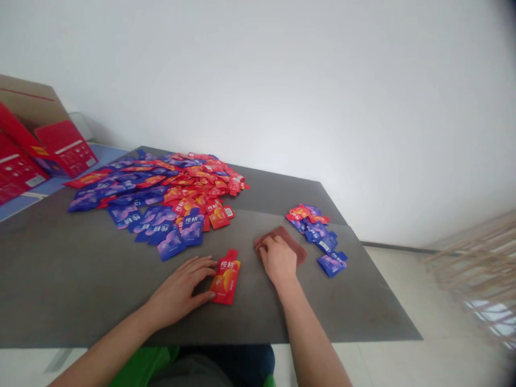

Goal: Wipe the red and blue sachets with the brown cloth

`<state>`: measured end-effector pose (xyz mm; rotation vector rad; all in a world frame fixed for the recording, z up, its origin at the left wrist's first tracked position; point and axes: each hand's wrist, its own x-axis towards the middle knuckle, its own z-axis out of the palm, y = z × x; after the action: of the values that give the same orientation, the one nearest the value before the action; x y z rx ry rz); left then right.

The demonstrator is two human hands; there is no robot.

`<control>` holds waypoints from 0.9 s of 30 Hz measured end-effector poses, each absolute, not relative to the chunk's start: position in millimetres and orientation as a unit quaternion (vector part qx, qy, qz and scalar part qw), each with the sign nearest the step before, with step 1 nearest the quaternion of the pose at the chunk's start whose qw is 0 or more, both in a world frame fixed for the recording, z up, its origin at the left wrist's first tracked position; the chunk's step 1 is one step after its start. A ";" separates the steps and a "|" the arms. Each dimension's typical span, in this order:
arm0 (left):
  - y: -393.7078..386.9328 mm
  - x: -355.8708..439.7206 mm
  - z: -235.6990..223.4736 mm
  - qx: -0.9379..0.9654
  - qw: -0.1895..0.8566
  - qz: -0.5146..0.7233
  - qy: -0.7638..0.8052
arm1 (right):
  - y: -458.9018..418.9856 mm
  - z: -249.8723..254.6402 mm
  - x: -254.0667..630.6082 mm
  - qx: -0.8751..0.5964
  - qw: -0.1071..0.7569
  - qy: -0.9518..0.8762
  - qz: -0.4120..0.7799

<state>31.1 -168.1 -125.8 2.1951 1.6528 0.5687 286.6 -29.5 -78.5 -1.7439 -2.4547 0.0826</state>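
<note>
A red pouch [226, 278] with orange fruit printed on it lies flat on the grey table, its narrow spout end pointing away from me. Along its left edge rests my left hand [181, 290], open, with fingers stretched out and the thumb tip touching the pouch's lower left side. To the right of the pouch, my right hand [280, 259] is closed on a folded brown cloth [297, 250], fingers bent and pressing it to the tabletop. The fingertips of that hand are partly hidden.
A big heap of red and purple pouches [161, 180] covers the table's back left. Several more pouches [316, 231] lie in a small group at the right. Red cardboard boxes [66, 148] stand at far left. Wooden slats [479, 258] are beyond the table's right edge.
</note>
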 end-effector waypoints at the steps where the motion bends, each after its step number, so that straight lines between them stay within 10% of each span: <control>1: -168.6 31.3 -124.8 0.772 0.165 0.202 0.580 | -42.1 -82.0 292.9 -0.580 0.073 -0.811 0.029; 13: -148.6 24.1 -122.1 0.787 0.188 0.155 0.566 | -155.1 -84.6 270.0 -0.449 0.023 -0.888 0.091; 27: -136.8 58.4 -77.2 0.822 0.170 0.026 0.543 | -146.8 -92.9 329.4 -0.544 0.205 -0.790 0.193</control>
<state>58.4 -136.8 -77.2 2.3358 1.5440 0.0736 329.4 -146.8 -92.9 -1.5161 -2.2034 0.5374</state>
